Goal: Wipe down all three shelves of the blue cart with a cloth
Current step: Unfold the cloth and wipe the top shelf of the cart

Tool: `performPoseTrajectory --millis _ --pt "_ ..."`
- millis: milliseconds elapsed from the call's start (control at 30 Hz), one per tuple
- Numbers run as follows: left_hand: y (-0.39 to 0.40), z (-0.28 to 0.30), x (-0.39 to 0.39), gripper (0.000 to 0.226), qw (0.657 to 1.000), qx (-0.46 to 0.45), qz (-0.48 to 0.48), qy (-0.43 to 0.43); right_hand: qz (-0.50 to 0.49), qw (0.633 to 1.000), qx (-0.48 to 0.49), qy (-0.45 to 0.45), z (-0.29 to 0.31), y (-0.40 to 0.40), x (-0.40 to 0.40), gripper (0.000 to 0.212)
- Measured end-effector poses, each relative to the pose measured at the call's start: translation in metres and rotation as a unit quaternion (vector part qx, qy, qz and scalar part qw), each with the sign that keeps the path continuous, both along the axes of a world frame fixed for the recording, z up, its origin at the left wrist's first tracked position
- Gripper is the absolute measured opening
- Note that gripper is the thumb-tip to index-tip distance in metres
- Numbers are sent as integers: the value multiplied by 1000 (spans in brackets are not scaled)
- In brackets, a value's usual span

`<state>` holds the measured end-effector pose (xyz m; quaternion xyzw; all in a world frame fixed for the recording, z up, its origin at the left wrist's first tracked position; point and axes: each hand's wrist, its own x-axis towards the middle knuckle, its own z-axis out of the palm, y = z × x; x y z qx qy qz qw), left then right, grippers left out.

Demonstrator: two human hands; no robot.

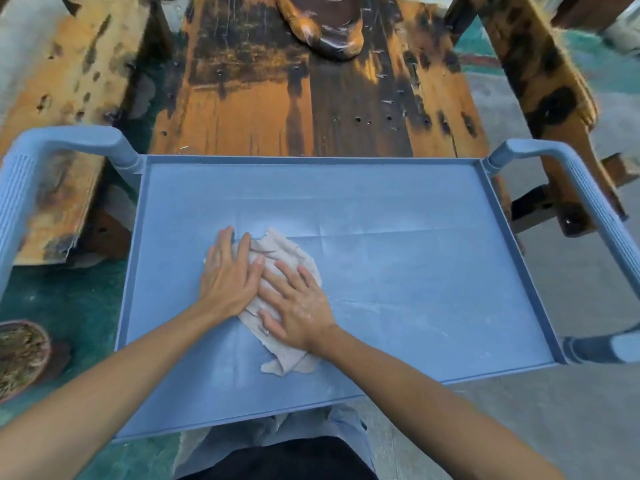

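1. The cloth [287,258] lies crumpled on the top shelf [415,237] of the blue cart [20,188], left of the shelf's middle and nearer the person's edge than the far rim.
2. The left hand [228,275] and the right hand [298,303] both press flat on the cloth, side by side and touching. Fingers [242,244] are straight and spread, gripping nothing; the cloth is held down by pressure alone.
3. The cloth's long axis runs from near-right to far-left, roughly in line with the fingers.
4. The wider unwiped span appears to lie to the right, where pale dusty streaks show. The right hand is nearer that area, so the next stroke likely sweeps rightward along the shelf's long side.
5. The two lower shelves are hidden; their condition cannot be told.
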<state>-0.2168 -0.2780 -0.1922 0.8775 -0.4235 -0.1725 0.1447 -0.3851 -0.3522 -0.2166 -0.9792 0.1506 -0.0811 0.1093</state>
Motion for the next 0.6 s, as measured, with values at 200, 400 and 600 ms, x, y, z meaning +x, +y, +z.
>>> performPoseTrajectory --millis 200,400,600 --pt "-50 3 -29 70 997 -19 -74 -10 -10 999 -14 38 1 -69 -41 58" --pt "-93 4 -64 70 996 -30 -89 5 -73 996 -31 34 2 -140 -86 56" --pt "-138 3 -101 74 988 -47 -149 11 -142 985 -42 87 5 -211 -134 60"
